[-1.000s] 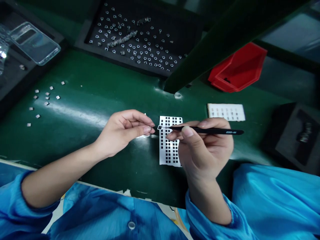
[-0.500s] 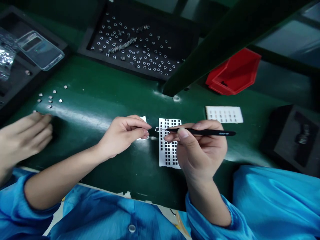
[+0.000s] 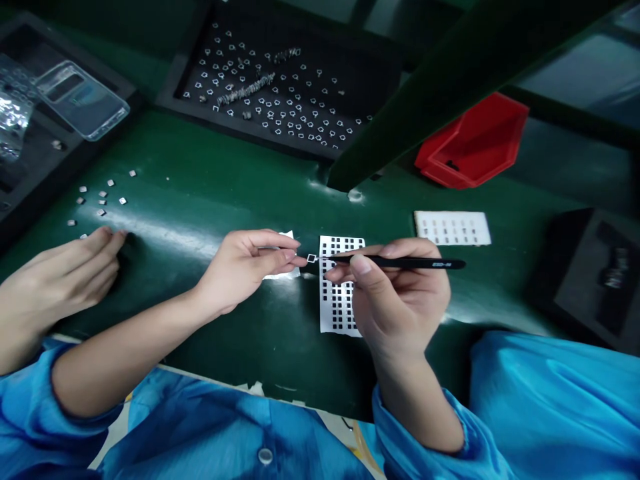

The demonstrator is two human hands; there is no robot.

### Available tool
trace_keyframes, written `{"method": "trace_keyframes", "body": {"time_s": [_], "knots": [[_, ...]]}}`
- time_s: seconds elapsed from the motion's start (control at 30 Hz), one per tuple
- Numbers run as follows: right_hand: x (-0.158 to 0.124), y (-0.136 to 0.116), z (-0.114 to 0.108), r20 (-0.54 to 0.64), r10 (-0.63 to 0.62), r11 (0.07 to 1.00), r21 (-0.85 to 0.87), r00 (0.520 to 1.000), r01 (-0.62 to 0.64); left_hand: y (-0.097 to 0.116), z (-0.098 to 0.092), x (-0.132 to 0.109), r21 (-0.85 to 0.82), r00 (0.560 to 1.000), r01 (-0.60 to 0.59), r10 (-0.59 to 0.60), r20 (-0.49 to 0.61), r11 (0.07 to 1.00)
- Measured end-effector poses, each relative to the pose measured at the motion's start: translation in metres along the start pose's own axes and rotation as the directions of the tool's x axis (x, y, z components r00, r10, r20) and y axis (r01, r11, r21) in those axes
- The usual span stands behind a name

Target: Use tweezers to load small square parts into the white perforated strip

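Note:
My right hand (image 3: 395, 300) pinches black tweezers (image 3: 405, 263) whose tip grips a small square metal frame (image 3: 311, 258). That frame sits just off my left fingertips, above the green mat. My left hand (image 3: 245, 270) rests on the mat, its fingers over a white paper piece (image 3: 285, 272). Just right of them lies a white sheet with rows of black square holes (image 3: 341, 313), partly hidden under my right hand. A co-worker's hand (image 3: 63, 273) lies at the far left, near several small loose metal pieces (image 3: 103, 200).
Behind the hands is a black tray with several square metal frames (image 3: 173, 87). A clear plastic case (image 3: 83, 100) lies at back left. Also present: a white card (image 3: 453, 228), a red bin (image 3: 473, 140), a dark green beam (image 3: 425, 113) overhead, and a dark tray (image 3: 590, 280) at right.
The co-worker's hand has come in from the left edge toward the loose pieces. The tweezers and the frame have shifted slightly left, closer to my left fingertips.

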State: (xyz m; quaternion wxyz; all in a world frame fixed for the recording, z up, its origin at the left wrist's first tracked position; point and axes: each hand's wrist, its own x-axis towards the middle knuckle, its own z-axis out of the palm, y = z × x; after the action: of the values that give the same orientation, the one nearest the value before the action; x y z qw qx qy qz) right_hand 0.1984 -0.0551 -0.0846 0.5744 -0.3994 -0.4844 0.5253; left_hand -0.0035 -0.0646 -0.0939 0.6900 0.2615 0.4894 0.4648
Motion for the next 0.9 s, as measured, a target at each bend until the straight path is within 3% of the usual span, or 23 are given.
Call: {"method": "trace_keyframes", "body": {"time_s": [0.37, 0.7, 0.9], "knots": [[0.002, 0.007, 0.000, 0.022, 0.015, 1.000, 0.003, 1.000, -0.015, -0.001, 0.000, -0.002, 0.091, 0.999, -0.039, 0.043, -0.032, 0.995], [0.005, 0.011, -0.002, 0.054, 0.084, 0.996, -0.044, 0.995, -0.082, 0.000, 0.005, -0.002, -0.037, 1.000, 0.019, -0.019, -0.003, 0.999], [0.006, 0.012, -0.003, 0.083, 0.125, 0.991, -0.060, 0.989, -0.120, 0.005, 0.009, -0.003, 0.001, 1.000, -0.003, 0.003, -0.028, 1.000]]}}
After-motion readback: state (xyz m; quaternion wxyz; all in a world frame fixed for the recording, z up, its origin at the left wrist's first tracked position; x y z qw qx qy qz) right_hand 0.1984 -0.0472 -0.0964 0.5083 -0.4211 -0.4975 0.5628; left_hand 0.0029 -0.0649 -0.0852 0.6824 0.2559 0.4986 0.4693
